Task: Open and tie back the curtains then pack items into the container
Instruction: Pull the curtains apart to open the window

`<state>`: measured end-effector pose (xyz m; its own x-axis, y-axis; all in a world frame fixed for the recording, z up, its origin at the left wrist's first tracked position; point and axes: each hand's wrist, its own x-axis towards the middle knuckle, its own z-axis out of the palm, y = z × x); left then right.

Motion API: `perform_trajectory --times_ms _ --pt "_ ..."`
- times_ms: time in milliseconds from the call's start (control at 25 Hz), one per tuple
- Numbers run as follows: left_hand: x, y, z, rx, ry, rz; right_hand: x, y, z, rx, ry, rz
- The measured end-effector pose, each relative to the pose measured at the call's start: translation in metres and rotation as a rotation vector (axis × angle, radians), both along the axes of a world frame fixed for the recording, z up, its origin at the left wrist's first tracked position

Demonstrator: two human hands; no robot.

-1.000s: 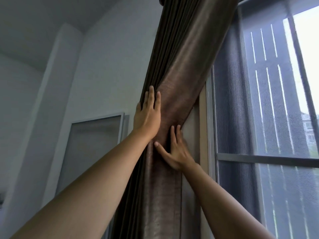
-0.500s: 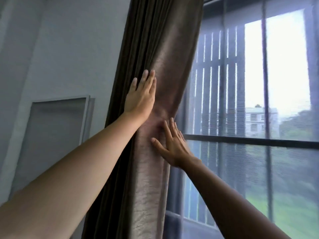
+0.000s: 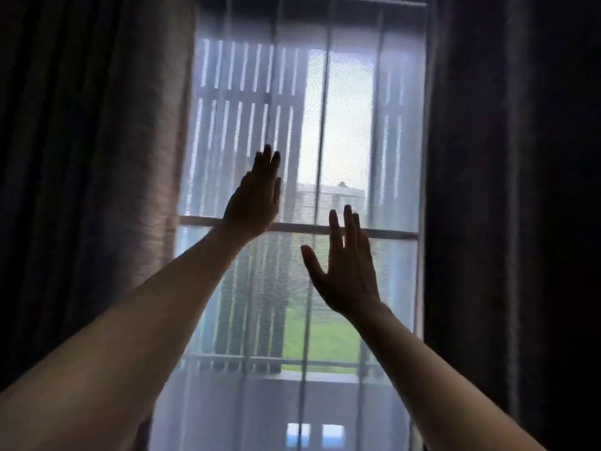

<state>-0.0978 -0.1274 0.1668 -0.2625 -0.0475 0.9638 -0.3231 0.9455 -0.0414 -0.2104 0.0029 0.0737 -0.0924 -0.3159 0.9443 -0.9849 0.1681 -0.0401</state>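
A dark brown curtain (image 3: 97, 190) hangs bunched at the left of the window, and a second dark curtain (image 3: 507, 206) hangs at the right. Between them a sheer white curtain (image 3: 351, 92) covers the glass. My left hand (image 3: 255, 198) is raised in front of the sheer, fingers straight, holding nothing. My right hand (image 3: 346, 271) is raised lower and to the right, fingers spread, also holding nothing. Both hands are dark silhouettes against the light. No container is in view.
A horizontal window bar (image 3: 390, 234) crosses behind the hands. A balcony railing (image 3: 260, 359), grass and a far building show through the sheer. Both sides of the view are very dark.
Both hands have come off the left brown curtain and now hover over the sheer in the middle. The view has swung right, so the right curtain now shows.
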Motion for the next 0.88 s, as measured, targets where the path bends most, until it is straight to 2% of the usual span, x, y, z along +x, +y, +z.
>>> perform_trajectory --times_ms 280,560,720,880 --pt "-0.153 0.091 -0.010 -0.015 -0.030 -0.430 -0.091 0.101 -0.029 -0.071 -0.016 -0.509" --pt "-0.248 0.155 -0.006 0.040 -0.056 -0.811 -0.156 0.135 -0.036 -0.067 -0.076 -0.817" --pt "-0.283 0.188 0.000 0.019 -0.111 -0.834 -0.176 0.147 -0.035 -0.095 -0.106 -0.924" --pt "-0.324 0.218 0.010 0.063 -0.204 -0.878 -0.195 0.161 -0.023 -0.228 -0.262 -0.842"
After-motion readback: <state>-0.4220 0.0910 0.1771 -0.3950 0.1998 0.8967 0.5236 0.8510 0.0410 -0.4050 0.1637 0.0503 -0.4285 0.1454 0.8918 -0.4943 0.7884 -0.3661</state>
